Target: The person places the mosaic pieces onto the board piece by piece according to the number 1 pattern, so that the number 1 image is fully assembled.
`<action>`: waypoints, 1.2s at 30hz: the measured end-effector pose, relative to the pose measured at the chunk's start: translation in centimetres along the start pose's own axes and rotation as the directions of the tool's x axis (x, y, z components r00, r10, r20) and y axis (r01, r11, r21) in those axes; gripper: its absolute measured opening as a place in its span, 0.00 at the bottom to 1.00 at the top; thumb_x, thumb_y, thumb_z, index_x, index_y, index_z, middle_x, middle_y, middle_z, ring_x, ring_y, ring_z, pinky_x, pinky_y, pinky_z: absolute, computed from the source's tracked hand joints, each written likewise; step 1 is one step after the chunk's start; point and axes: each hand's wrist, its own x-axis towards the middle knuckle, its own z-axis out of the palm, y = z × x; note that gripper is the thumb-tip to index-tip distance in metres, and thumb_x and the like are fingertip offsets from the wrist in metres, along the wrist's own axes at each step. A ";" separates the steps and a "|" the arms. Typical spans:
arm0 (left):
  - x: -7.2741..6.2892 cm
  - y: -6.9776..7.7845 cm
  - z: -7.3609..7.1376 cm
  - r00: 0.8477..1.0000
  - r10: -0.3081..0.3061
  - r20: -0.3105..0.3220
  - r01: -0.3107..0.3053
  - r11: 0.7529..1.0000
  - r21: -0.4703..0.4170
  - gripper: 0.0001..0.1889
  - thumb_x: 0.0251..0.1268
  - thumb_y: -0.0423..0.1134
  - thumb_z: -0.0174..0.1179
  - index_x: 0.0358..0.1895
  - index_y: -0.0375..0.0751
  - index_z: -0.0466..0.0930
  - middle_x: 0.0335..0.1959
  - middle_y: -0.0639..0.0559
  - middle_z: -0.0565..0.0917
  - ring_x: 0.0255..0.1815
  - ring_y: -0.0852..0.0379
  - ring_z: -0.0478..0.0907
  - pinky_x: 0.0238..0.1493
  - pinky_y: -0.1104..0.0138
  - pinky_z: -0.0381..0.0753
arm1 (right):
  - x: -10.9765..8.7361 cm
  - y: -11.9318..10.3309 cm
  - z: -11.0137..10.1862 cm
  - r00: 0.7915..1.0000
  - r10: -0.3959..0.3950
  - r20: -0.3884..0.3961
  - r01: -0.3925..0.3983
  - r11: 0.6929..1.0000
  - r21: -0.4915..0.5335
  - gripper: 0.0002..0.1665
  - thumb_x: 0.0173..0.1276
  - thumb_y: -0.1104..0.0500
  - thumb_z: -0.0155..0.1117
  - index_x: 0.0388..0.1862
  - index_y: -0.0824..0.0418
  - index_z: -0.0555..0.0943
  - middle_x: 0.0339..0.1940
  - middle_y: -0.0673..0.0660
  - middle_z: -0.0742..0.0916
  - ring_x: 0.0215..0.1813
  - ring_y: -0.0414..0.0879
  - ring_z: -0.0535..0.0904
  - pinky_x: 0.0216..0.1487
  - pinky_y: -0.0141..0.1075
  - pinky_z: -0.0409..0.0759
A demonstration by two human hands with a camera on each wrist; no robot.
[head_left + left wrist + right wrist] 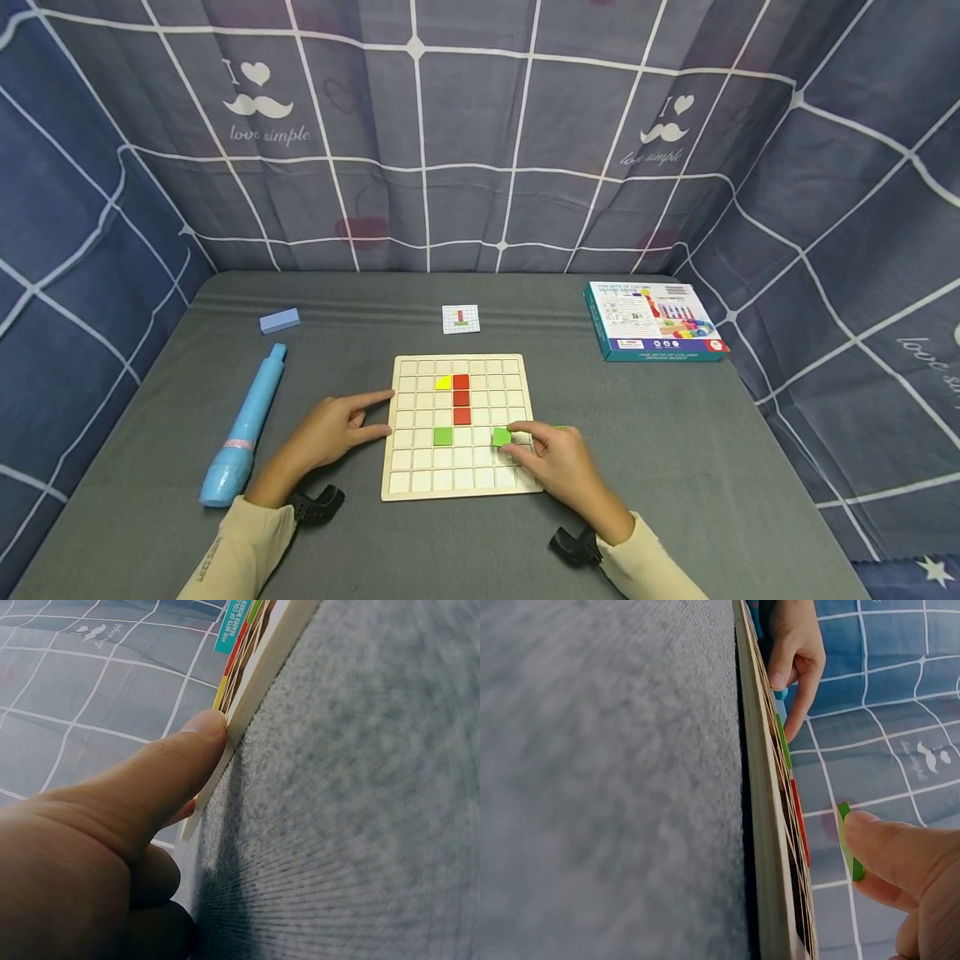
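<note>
A wooden grid board lies flat on the grey table. On it sit a yellow square tile, a column of red tiles and a green tile. My right hand pinches another green tile between thumb and fingertip; the right wrist view shows it raised off the board. Another bit of green peeks out behind the right hand's knuckles, mostly hidden. Thumb and index finger of my left hand are extended and touch the board's left edge, the other fingers curled under.
Beyond the board lies a small pattern card. A boxed game is at the back right. On the left are a light-blue bottle-shaped object and a blue block. Gridded curtains enclose the table's back and sides.
</note>
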 end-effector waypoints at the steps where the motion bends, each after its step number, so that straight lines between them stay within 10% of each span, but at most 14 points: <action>1: 0.0 0.0 0.0 1.000 0.002 0.000 -0.002 1.000 0.000 0.30 0.62 0.51 0.73 0.67 0.48 0.80 0.14 0.66 0.61 0.15 0.68 0.53 0.18 0.71 0.56 | 0.1 -0.1 0.1 1.000 -0.002 0.007 0.002 1.000 0.002 0.16 0.59 0.52 0.81 0.45 0.53 0.90 0.16 0.33 0.61 0.19 0.23 0.49 0.19 0.21 0.49; 36: -0.2 0.2 -0.1 1.000 0.002 -0.012 -0.002 1.000 -0.008 0.29 0.63 0.51 0.73 0.67 0.48 0.81 0.15 0.65 0.61 0.15 0.69 0.53 0.18 0.71 0.55 | 3.2 -2.1 3.8 0.985 0.030 0.172 -0.013 0.995 -0.098 0.16 0.64 0.46 0.77 0.47 0.51 0.90 0.12 0.35 0.65 0.17 0.28 0.55 0.19 0.28 0.56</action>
